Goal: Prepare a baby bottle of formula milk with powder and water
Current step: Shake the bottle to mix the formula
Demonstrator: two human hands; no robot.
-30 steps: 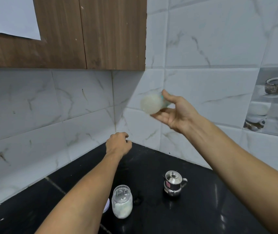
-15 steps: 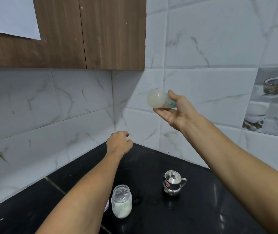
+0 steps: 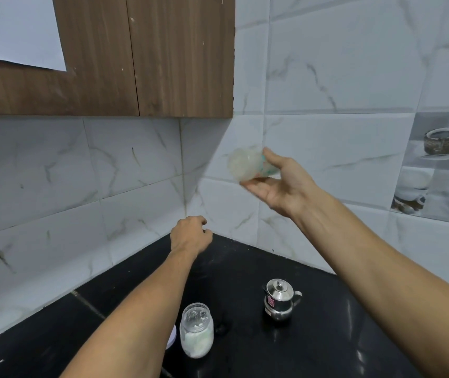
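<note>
My right hand holds the baby bottle up in front of the tiled wall, lying on its side with its base toward me; it is blurred and looks milky white. My left hand hovers lower, over the back corner of the black counter, curled into a loose fist with nothing seen in it. On the counter below stand an open glass jar of white powder and a small steel kettle with a lid and spout.
A white lid lies partly hidden behind my left forearm beside the jar. A wooden wall cabinet hangs above at the left. Tiled walls meet in the corner behind the counter.
The bottle in my right hand has shifted back and forth sideways and is blurred in each frame. My left hand has stayed almost still.
</note>
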